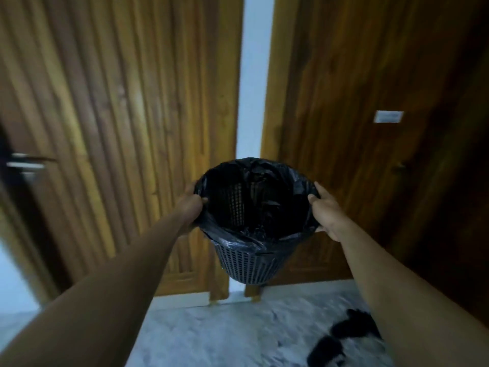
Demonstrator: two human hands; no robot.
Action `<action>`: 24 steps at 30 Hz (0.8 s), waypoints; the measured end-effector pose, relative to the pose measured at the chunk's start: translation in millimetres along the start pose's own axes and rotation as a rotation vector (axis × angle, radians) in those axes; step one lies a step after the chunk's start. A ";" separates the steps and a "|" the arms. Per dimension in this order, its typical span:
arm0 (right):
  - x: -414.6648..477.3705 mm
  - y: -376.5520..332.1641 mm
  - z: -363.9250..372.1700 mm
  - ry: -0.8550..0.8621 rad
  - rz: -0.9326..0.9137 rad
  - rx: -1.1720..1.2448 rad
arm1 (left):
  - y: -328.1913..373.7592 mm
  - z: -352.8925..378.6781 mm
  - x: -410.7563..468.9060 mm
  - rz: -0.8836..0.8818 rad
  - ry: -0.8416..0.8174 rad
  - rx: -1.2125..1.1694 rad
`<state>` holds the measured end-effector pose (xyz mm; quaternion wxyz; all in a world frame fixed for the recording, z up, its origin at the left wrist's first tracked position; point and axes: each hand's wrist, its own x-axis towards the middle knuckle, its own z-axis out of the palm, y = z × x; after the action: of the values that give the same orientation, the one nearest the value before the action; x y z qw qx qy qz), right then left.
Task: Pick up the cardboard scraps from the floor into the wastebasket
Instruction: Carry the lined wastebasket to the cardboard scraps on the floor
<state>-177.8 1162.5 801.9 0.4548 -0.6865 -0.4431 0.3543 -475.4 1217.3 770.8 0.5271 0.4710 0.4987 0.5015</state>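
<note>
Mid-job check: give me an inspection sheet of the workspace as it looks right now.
Surface: pale marbled floor, blurred.
Job's things: grey mesh wastebasket with black liner, held up off the floor; no cardboard scraps seen.
Clutter: dark shapes on the floor at lower right, too blurred to identify.
Grippers: left hand and right hand grip opposite sides of the rim.
Cables: nothing seen.
Surroundings: wooden doors behind, a white strip of wall between them, a metal handle at far left.
</note>
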 end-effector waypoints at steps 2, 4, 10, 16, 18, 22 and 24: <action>16.9 -17.5 51.5 -0.098 -0.030 -0.013 | -1.3 -46.7 1.4 0.010 0.075 -0.006; 28.7 -34.4 102.8 -0.193 -0.083 -0.029 | -2.0 -95.0 0.4 0.014 0.196 0.008; 45.9 -77.4 254.0 -0.500 -0.220 0.004 | -1.8 -225.1 -1.9 0.035 0.463 0.002; 50.7 -118.5 397.0 -0.719 -0.214 -0.004 | 1.4 -327.8 -21.2 0.042 0.715 0.000; 43.0 -128.4 444.4 -0.809 -0.249 0.009 | -1.0 -360.6 -34.3 0.048 0.820 -0.041; 9.0 -138.3 533.9 -0.997 -0.297 -0.041 | -21.5 -420.4 -76.3 0.015 0.956 -0.087; -15.0 -146.7 578.0 -1.083 -0.338 -0.062 | -31.8 -452.8 -101.7 0.009 1.063 -0.121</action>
<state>-739.3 1356.4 747.0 0.1928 -0.3394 -0.7271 0.5648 -925.4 1112.4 717.9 0.2257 0.1229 0.6652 0.7011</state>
